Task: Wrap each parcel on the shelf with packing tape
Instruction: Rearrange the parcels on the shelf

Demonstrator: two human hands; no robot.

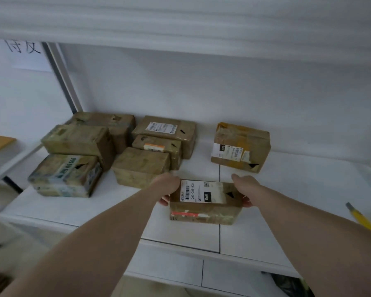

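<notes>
Both hands are closed on one parcel point(205, 201), which is held between them near the front edge of the shelf point(120, 202): the left hand point(169, 187) is curled round its left end, the right hand point(244, 189) round its right end. On the white label point(201, 191) across its top, "060-06B-A05" and a black tag marked "060" can be read. A second box point(241, 146) marked "060" is set apart toward the back right. Six taped boxes point(107, 151) are clustered at the back left; their labels are too blurred to be read.
</notes>
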